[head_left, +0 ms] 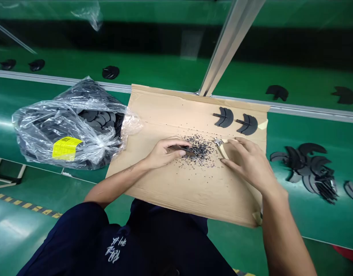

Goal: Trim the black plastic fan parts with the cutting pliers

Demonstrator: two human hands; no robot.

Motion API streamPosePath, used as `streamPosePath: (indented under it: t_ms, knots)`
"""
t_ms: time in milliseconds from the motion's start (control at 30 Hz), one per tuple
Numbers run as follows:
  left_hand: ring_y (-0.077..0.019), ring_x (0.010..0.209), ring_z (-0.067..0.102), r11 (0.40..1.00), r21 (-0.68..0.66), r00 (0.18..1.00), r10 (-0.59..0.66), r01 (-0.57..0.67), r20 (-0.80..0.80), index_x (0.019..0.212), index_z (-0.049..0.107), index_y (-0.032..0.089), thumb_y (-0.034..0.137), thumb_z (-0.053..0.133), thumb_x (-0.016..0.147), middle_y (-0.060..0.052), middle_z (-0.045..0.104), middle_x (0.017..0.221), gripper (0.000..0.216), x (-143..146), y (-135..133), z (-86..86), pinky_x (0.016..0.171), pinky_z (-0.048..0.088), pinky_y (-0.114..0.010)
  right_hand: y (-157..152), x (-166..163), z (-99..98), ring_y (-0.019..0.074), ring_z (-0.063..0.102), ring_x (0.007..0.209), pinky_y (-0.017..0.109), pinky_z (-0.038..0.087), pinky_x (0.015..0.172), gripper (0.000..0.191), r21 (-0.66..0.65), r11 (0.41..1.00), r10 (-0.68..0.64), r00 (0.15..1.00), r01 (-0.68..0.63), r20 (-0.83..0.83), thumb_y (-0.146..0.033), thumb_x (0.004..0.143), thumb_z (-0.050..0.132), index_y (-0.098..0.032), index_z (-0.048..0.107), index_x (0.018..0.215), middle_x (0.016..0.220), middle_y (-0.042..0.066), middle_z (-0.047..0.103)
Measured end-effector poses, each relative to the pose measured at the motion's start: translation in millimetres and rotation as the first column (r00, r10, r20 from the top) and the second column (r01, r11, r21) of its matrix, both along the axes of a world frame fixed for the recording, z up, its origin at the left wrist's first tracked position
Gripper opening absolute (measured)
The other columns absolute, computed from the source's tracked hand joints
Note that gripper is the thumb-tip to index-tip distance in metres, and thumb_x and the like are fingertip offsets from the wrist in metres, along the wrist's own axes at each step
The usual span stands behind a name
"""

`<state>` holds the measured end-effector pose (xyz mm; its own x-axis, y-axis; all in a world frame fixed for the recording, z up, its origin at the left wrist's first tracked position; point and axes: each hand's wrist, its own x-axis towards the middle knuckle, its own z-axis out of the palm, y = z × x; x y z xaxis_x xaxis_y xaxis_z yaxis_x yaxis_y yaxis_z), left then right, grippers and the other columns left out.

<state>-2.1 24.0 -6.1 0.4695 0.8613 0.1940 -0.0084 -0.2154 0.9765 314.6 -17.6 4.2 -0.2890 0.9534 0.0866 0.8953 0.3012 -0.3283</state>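
A flat cardboard sheet (176,184) lies in front of me on the green bench. My left hand (162,152) is closed on a thin dark plastic piece (184,150) whose tip points into a scatter of black trimmings (201,150) at the sheet's middle. My right hand (247,161) grips a small metal-tipped tool (219,143) with a tan handle, right of the trimmings. Two black crescent-shaped parts (224,117) (247,124) lie side by side at the sheet's far right.
A clear plastic bag (70,126) full of black parts, with a yellow label, sits at the left. A loose heap of black crescent parts (311,168) lies at the right. More single parts (110,72) rest on the green conveyor behind a metal rail (308,110). A slanted metal bar (228,42) rises overhead.
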Motion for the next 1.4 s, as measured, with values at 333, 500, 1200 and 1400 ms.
streamPosePath:
  t_ms: [333,500,1200,1400]
  knots:
    - [-0.0149,0.092,0.075,0.996,0.003,0.996,0.086,-0.086,0.031,0.104,0.078,0.016,0.043,0.075,0.088,-0.009,0.080,0.101,0.031,-3,3,-6.5,0.083,0.061,-0.028,9,-46,16.3,0.0256,0.064,0.086,0.040,0.055,0.072,0.037,0.057,0.998,0.009,0.936,0.012,-0.351,-0.039,0.100,0.039,-0.019,0.061,0.121,0.102,0.012,0.064]
    - [-0.0144,0.090,0.074,0.995,0.089,0.999,0.049,-0.051,0.018,0.105,0.079,0.019,0.037,0.077,0.087,-0.008,0.079,0.098,0.025,-7,7,-2.7,0.081,0.061,-0.028,5,-76,16.2,0.0196,0.063,0.073,0.032,0.052,0.062,0.029,-0.059,0.994,0.044,0.821,-0.094,-0.569,-0.040,0.100,0.050,-0.020,0.062,0.118,0.094,0.007,0.070]
    - [-0.0155,0.086,0.076,0.997,0.070,0.999,-0.045,0.046,-0.008,0.102,0.081,0.021,0.040,0.080,0.084,-0.009,0.081,0.096,0.027,-8,6,-4.0,0.079,0.063,-0.027,-1,-71,8.8,0.0250,0.068,0.089,0.043,0.059,0.078,0.037,0.111,0.976,0.219,0.803,-0.189,-0.554,-0.034,0.095,0.065,-0.023,0.067,0.130,0.105,0.012,0.071]
    - [-0.0152,0.088,0.076,0.995,0.084,0.999,-0.048,0.046,0.013,0.103,0.081,0.020,0.037,0.080,0.084,-0.009,0.081,0.097,0.026,-8,6,-3.3,0.081,0.063,-0.026,-1,-72,9.1,0.0246,0.068,0.089,0.041,0.059,0.076,0.037,0.148,0.970,0.244,0.815,-0.194,-0.526,-0.032,0.095,0.066,-0.022,0.066,0.131,0.104,0.011,0.070]
